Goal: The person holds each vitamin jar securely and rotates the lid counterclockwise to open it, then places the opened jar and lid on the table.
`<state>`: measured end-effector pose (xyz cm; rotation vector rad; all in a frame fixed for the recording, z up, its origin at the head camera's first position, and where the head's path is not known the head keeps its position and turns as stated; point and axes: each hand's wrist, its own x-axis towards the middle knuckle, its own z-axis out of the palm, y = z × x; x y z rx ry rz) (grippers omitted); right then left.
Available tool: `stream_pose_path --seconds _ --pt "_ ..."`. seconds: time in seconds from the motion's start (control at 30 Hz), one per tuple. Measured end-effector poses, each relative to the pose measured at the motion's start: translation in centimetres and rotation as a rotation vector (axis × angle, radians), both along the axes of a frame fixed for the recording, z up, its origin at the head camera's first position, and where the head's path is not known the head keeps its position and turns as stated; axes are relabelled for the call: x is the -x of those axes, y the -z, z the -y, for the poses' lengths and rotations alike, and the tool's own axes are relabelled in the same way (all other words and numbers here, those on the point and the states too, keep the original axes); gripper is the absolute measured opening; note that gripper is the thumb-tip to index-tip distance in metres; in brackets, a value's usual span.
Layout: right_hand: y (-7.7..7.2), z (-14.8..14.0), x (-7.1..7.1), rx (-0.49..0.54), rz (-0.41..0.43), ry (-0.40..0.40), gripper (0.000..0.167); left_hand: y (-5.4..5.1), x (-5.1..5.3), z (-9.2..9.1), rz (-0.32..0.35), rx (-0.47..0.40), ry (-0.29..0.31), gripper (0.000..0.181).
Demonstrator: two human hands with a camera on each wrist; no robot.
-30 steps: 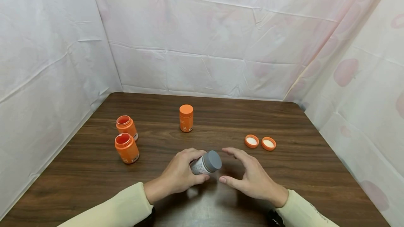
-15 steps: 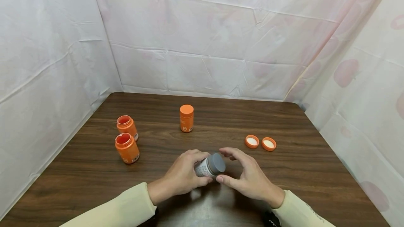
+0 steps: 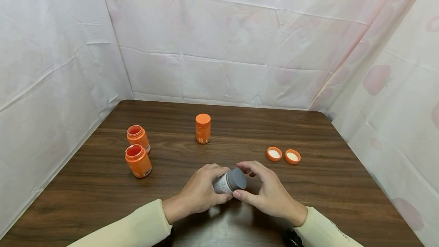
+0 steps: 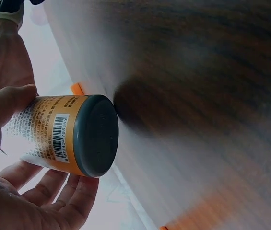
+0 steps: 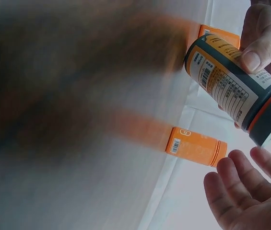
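Observation:
My left hand [image 3: 200, 190] grips a grey pill bottle [image 3: 222, 184] by its body, tilted so that its grey screw cap [image 3: 237, 178] points right. In the left wrist view, the dark base of the bottle [image 4: 97, 136] and an orange label with a barcode show. The cap is on, as the right wrist view of the bottle [image 5: 226, 84] shows. Around the cap my right hand [image 3: 269, 193] curves loosely, thumb close to its lower edge and fingers beyond it. Whether the thumb touches the cap I cannot tell; the right wrist view shows the fingers apart from it.
Two uncapped orange bottles [image 3: 138, 163] stand on the left of the wooden table [image 3: 171, 125]. A capped orange bottle [image 3: 202, 129] stands upright behind my hands. On the right lie two orange caps [image 3: 292, 157], white insides up. White sheets [image 3: 219, 41] enclose the table.
My left hand has brought the grey bottle slightly right and down. My right hand has come left to the cap, its fingers curving in closer. The orange bottles and caps have stayed put.

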<state>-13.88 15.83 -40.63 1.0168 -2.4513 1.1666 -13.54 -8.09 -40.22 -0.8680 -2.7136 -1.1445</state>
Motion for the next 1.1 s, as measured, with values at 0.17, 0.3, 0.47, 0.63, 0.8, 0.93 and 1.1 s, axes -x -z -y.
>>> stream_pose_path --seconds 0.17,0.3,0.47,0.63,0.8,0.93,1.1 --pt "0.01 0.07 -0.02 0.0 -0.013 0.018 0.057 0.09 -0.03 -0.07 0.004 0.008 0.004 0.043" --pt "-0.02 0.15 -0.01 0.006 -0.018 0.022 0.054 0.14 -0.02 -0.07 0.009 0.009 0.013 0.042" --pt "0.07 0.19 0.09 0.013 -0.011 0.013 0.048 0.17 -0.07 -0.03 0.01 0.016 0.012 0.043" --pt "0.13 0.15 0.11 0.004 -0.01 0.017 0.045 0.17 -0.09 -0.02 0.001 0.027 0.009 0.044" --pt "0.08 0.17 0.03 -0.002 -0.013 0.02 0.044 0.11 0.01 0.07 0.001 0.041 0.018 0.045" --pt "0.02 0.21 -0.09 -0.009 -0.013 0.024 0.044 0.09 0.09 0.15 0.009 0.057 0.022 0.047" --pt "0.03 0.17 -0.09 -0.013 -0.027 0.009 0.044 0.1 0.11 0.15 0.016 0.083 0.017 0.046"
